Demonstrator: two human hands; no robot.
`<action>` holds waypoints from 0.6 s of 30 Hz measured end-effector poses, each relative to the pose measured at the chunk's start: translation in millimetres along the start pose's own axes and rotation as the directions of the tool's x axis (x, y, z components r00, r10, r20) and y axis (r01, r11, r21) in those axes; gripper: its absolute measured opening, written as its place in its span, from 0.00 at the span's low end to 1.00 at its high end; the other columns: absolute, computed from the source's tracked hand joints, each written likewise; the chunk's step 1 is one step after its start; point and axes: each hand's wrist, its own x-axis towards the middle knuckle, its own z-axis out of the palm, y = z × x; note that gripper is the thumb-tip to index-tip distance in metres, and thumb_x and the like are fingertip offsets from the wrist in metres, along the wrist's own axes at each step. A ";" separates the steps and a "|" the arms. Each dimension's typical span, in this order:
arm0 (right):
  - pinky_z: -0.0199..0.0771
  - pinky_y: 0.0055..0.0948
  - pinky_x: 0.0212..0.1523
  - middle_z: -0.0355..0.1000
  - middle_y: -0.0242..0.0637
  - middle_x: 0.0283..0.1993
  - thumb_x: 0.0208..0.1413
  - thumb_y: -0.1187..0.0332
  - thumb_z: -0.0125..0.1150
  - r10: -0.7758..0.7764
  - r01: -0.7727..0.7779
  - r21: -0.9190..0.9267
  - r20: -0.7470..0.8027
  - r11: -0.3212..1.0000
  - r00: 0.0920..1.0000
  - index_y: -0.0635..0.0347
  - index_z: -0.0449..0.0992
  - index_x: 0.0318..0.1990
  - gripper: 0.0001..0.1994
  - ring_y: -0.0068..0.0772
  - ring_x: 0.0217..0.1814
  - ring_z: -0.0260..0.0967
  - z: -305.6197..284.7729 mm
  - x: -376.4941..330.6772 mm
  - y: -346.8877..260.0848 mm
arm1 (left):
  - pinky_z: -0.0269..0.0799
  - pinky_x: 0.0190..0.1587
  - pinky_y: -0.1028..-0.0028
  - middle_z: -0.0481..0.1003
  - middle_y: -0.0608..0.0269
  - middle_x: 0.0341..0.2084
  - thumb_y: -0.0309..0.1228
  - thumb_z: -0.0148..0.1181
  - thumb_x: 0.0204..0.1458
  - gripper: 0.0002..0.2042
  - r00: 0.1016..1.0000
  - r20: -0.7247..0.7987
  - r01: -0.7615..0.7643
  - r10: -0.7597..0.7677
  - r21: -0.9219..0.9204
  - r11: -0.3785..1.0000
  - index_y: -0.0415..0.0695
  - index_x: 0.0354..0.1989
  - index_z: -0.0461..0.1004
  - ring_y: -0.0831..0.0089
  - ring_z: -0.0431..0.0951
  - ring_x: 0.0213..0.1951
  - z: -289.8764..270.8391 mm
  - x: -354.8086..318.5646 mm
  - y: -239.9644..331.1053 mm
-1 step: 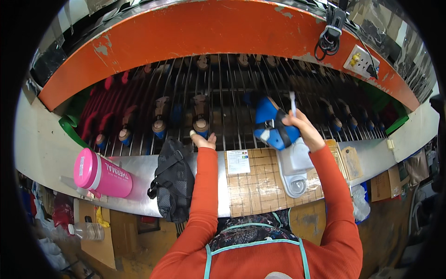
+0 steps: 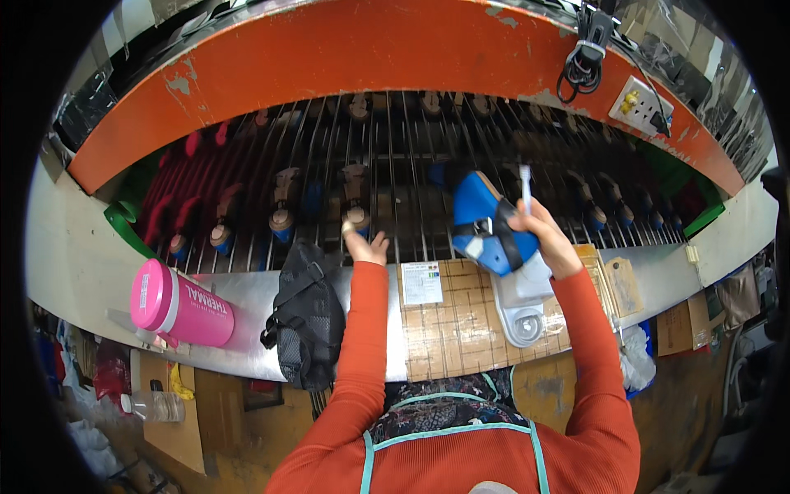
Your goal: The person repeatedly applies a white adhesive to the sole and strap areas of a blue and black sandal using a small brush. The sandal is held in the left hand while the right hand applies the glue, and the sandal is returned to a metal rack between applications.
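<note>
My right hand [image 2: 545,235] is closed around a blue shoe last [image 2: 485,222] with black buckled straps on it. A slim white stick, like a toothbrush [image 2: 526,188], rises from between the same fingers. Beneath the last stands a white plastic container [image 2: 522,286] with a small round cup at its near end. My left hand [image 2: 367,244] is held palm up with its fingers apart and nothing in it. It is close to the near end of a last with a tan piece [image 2: 355,216] on the metal rods.
Metal rods [image 2: 403,189] run under an orange hood [image 2: 329,58] and carry several more lasts. On the metal ledge [image 2: 255,305] stand a pink thermal jug [image 2: 183,305] and a black mesh bag [image 2: 306,317]. A taped cardboard sheet [image 2: 444,337] lies right of them.
The blue last and the white stick have shifted slightly right and nearer with my right hand. My left hand has moved a little to the right, fingers still spread.
</note>
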 end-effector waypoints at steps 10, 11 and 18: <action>0.67 0.29 0.43 0.69 0.37 0.32 0.52 0.63 0.65 -0.161 0.172 -0.128 0.092 0.977 0.983 0.61 0.63 0.40 0.17 0.28 0.39 0.66 14.9 -168.1 31.4 | 0.58 0.65 0.58 0.65 0.52 0.59 0.35 0.74 0.40 0.44 0.278 0.737 0.481 -0.616 0.449 0.753 0.37 0.65 0.56 0.59 0.66 0.61 -64.2 -210.8 -47.7; 0.67 0.28 0.40 0.69 0.36 0.31 0.57 0.64 0.60 -0.108 0.104 -0.151 -0.015 0.983 0.994 0.62 0.65 0.39 0.13 0.27 0.35 0.66 10.0 -179.4 38.8 | 0.58 0.66 0.59 0.66 0.52 0.58 0.32 0.75 0.38 0.44 0.321 0.735 0.434 -0.598 0.447 0.782 0.39 0.65 0.56 0.58 0.65 0.62 -68.2 -216.0 -48.1; 0.51 0.35 0.38 0.67 0.32 0.26 0.58 0.64 0.59 -0.238 -0.176 -0.787 -0.379 0.592 0.894 0.52 0.77 0.33 0.05 0.35 0.27 0.65 -18.7 -210.5 73.8 | 0.63 0.62 0.57 0.66 0.40 0.57 0.44 0.84 0.19 0.57 0.396 0.902 -0.188 -0.171 0.262 0.947 0.41 0.62 0.55 0.52 0.67 0.60 -54.6 -239.9 -27.1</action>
